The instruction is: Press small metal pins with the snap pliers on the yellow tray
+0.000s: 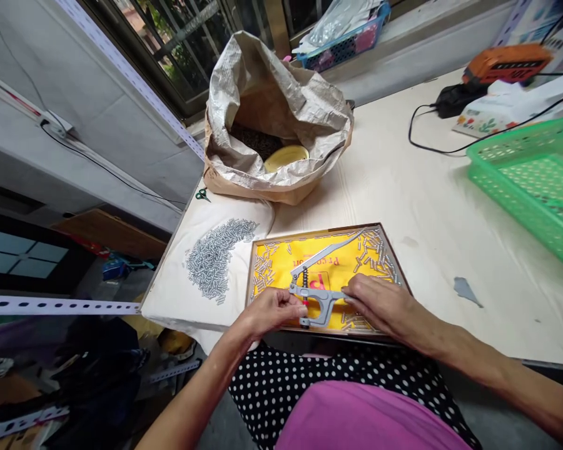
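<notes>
Over a shallow tray (252, 275) with a yellow lining, grey hand-press pliers (326, 300) lie with their long lever raised toward the far right. My right hand (380, 303) is closed around the handle end of the pliers. At the jaw end, my left hand (274, 309) has thumb and fingers pinched together beside the plunger; whatever is between them is too small to make out. Small metal spring-like pieces (375, 253) are scattered along the tray's sides. Left of the tray, a heap of similar grey pieces (211, 256) rests on white cloth.
A large woven sack (281, 181) stands open behind the tray, with a yellow bowl (286, 157) inside. Green scissors (202, 194) lie beside it. On the right are a green basket (520, 206), a grey scrap (466, 290), and an orange device (507, 64) with a black cable.
</notes>
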### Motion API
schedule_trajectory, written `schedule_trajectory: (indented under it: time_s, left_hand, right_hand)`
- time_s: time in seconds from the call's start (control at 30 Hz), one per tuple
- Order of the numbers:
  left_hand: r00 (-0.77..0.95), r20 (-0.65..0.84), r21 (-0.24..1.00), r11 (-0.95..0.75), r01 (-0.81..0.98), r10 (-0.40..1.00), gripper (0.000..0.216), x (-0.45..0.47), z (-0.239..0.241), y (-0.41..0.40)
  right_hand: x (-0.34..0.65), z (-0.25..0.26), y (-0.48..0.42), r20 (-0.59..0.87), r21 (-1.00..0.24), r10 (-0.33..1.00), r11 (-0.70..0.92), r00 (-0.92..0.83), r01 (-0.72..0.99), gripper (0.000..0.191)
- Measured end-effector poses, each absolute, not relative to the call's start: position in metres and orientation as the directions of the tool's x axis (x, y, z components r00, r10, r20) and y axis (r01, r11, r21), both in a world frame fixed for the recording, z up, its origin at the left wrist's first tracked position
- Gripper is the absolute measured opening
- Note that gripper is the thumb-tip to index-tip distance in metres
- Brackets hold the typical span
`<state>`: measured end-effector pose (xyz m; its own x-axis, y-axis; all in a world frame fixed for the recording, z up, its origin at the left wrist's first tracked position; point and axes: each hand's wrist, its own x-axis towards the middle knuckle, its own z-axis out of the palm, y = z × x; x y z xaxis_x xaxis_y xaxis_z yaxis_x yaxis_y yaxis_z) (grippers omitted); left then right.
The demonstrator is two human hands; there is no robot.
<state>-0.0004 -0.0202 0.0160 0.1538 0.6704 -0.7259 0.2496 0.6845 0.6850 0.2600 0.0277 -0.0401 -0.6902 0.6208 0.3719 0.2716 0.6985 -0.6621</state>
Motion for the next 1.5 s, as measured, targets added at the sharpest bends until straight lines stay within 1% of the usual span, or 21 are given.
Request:
schedule_trajectory:
  time_s: [0.07, 0.13, 0.2, 0.3, 0.37, 0.43, 0.5, 0.57, 0.6, 0.67, 0.73, 0.77, 0.83, 0.87, 0.93, 0.97, 1.03, 1.17, 1.27, 1.33, 1.5]
  left_hand:
    - [0.216, -0.721, 0.688, 0.716, 0.116, 0.658, 0.055, -0.001, 0.015, -0.018]
    - [0.284, -0.701, 0.686, 0.728, 0.018, 0.654, 0.059, -0.001, 0.013, -0.017]
    - [0.258, -0.665, 0.735, 0.676, 0.059, 0.701, 0.058, 0.000, 0.013, -0.017]
    - [0.142, -0.598, 0.794, 0.559, 0.239, 0.788, 0.051, 0.003, 0.014, -0.021]
    - [0.163, -0.604, 0.791, 0.561, 0.245, 0.780, 0.048, 0.006, 0.014, -0.024]
    - [0.235, -0.626, 0.778, 0.617, 0.120, 0.743, 0.049, 0.008, 0.010, -0.026]
    - [0.243, -0.634, 0.752, 0.658, -0.028, 0.734, 0.052, 0.009, 0.004, -0.027]
    - [0.196, -0.651, 0.731, 0.676, -0.097, 0.733, 0.055, 0.009, -0.003, -0.025]
    - [0.174, -0.671, 0.719, 0.690, -0.083, 0.721, 0.054, 0.009, -0.006, -0.023]
    - [0.122, -0.727, 0.683, 0.729, 0.041, 0.675, 0.046, 0.008, -0.010, -0.019]
    - [0.030, -0.772, 0.618, 0.739, 0.267, 0.635, 0.033, 0.009, -0.009, -0.016]
    - [-0.033, -0.760, 0.582, 0.704, 0.407, 0.649, 0.028, 0.010, -0.007, -0.015]
    - [-0.142, -0.631, 0.483, 0.529, 0.698, 0.763, 0.024, 0.012, -0.001, -0.016]
    - [-0.166, -0.532, 0.398, 0.419, 0.816, 0.830, 0.023, 0.013, 0.003, -0.016]
    - [-0.175, -0.363, 0.202, 0.261, 0.944, 0.915, 0.022, 0.013, 0.011, -0.017]
    - [-0.178, -0.321, 0.125, 0.228, 0.965, 0.930, 0.021, 0.012, 0.013, -0.017]
    - [-0.179, -0.309, 0.053, 0.205, 0.977, 0.934, 0.022, 0.009, 0.014, -0.016]
    - [-0.109, -0.330, 0.067, 0.139, 0.988, 0.938, 0.021, 0.002, 0.005, -0.012]
    - [-0.070, -0.311, 0.062, 0.094, 0.994, 0.948, 0.022, 0.001, -0.003, -0.012]
    - [-0.062, -0.294, 0.044, 0.078, 0.996, 0.954, 0.022, 0.000, -0.006, -0.012]
    - [-0.198, -0.203, -0.074, 0.187, 0.980, 0.959, 0.024, -0.011, 0.001, 0.000]
  right_hand:
    - [0.257, -0.040, 0.031, 0.419, -0.677, 0.624, 0.699, -0.660, 0.231, 0.017]
    - [0.256, -0.039, 0.033, 0.427, -0.710, 0.626, 0.679, -0.652, 0.187, 0.014]
    - [0.257, -0.039, 0.033, 0.431, -0.713, 0.634, 0.676, -0.642, 0.189, 0.013]
    - [0.260, -0.041, 0.028, 0.454, -0.686, 0.645, 0.693, -0.614, 0.221, 0.014]
    - [0.263, -0.043, 0.024, 0.446, -0.689, 0.648, 0.689, -0.617, 0.225, 0.015]
    - [0.264, -0.044, 0.023, 0.423, -0.709, 0.650, 0.671, -0.631, 0.216, 0.014]
    - [0.264, -0.045, 0.026, 0.418, -0.717, 0.648, 0.665, -0.637, 0.207, 0.014]
    - [0.260, -0.047, 0.031, 0.429, -0.672, 0.643, 0.697, -0.635, 0.252, 0.017]
    - [0.258, -0.049, 0.034, 0.428, -0.625, 0.639, 0.721, -0.639, 0.301, 0.019]
    - [0.251, -0.053, 0.037, 0.399, -0.493, 0.631, 0.759, -0.665, 0.425, 0.024]
    - [0.244, -0.057, 0.039, 0.359, -0.366, 0.624, 0.778, -0.694, 0.511, 0.025]
    - [0.241, -0.058, 0.039, 0.342, -0.323, 0.620, 0.784, -0.706, 0.531, 0.025]
    - [0.236, -0.061, 0.040, 0.321, -0.284, 0.618, 0.785, -0.717, 0.550, 0.023]
    - [0.235, -0.062, 0.040, 0.315, -0.282, 0.623, 0.782, -0.716, 0.556, 0.021]
    - [0.235, -0.064, 0.041, 0.310, -0.296, 0.635, 0.772, -0.708, 0.563, 0.021]
    - [0.235, -0.065, 0.041, 0.311, -0.306, 0.639, 0.768, -0.704, 0.562, 0.021]
    - [0.236, -0.067, 0.042, 0.317, -0.330, 0.644, 0.764, -0.697, 0.555, 0.021]
    - [0.237, -0.072, 0.041, 0.334, -0.382, 0.652, 0.754, -0.681, 0.534, 0.021]
    - [0.237, -0.074, 0.040, 0.330, -0.426, 0.644, 0.754, -0.690, 0.499, 0.021]
    - [0.237, -0.074, 0.039, 0.357, -0.442, 0.632, 0.763, -0.688, 0.472, 0.022]
    - [0.238, -0.074, 0.040, 0.449, -0.458, 0.614, 0.782, -0.649, 0.422, 0.020]
